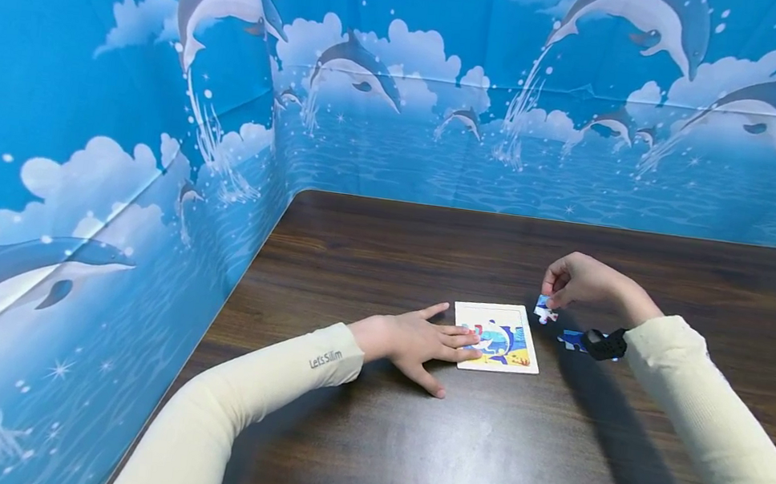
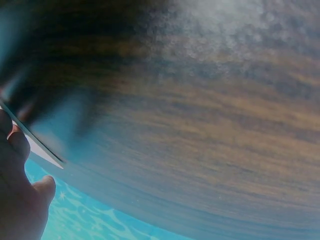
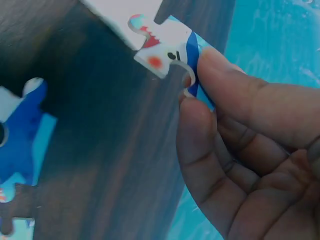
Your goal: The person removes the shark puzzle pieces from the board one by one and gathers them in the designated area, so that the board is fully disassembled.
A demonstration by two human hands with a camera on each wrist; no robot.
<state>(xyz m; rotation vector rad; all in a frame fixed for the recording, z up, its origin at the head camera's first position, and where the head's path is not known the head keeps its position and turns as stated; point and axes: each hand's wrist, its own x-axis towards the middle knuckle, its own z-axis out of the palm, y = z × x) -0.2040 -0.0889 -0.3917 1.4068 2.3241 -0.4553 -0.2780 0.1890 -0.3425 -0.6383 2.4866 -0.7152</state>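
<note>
Right hand [image 1: 575,281] has a thumb-and-finger pinch on a puzzle piece, left hand [image 1: 419,341] is spread out. Dolphin curtain [image 1: 400,147] runs along the back and left of the dark bench [image 1: 420,456]. Board [image 1: 479,315] is on the bench, left fingers covering some of its picture. Black strap [image 1: 608,344] partly blocks the loose pieces [image 3: 30,125] in the head view. Pinched piece [image 3: 172,44] is just beside the board's right edge.
</note>
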